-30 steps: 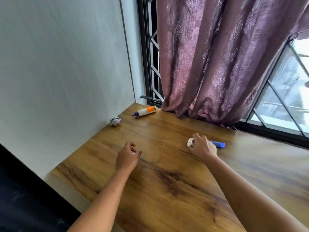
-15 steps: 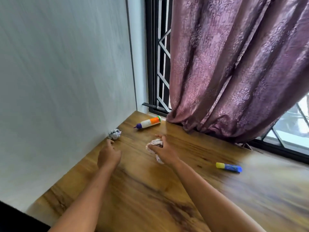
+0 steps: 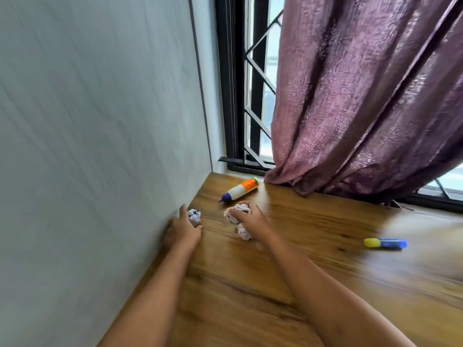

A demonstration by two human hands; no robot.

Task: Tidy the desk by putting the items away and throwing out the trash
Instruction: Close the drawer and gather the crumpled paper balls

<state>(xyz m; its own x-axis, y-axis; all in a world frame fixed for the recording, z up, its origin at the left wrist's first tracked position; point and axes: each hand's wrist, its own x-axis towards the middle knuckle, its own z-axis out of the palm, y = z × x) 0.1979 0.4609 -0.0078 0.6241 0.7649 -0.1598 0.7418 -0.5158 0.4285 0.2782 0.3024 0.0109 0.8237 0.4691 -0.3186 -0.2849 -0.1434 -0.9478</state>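
Observation:
On the wooden desk (image 3: 288,284), my left hand (image 3: 181,230) reaches a small crumpled paper ball (image 3: 194,216) lying against the wall, with fingers curling round it. My right hand (image 3: 250,220) grips a larger wad of crumpled paper (image 3: 236,214), part of which sticks out under the palm. A glue bottle (image 3: 239,190) with a purple tip and orange end lies just behind both hands near the desk's far corner. A blue glue stick (image 3: 385,243) with a yellow cap lies to the right.
A grey wall (image 3: 100,146) bounds the desk on the left. A purple curtain (image 3: 363,108) hangs over the barred window (image 3: 253,96) at the back, its hem touching the desk.
My left hand moved forward to the small paper ball by the wall and closed on it. My right hand, holding its crumpled paper, moved left and forward toward the glue bottle.

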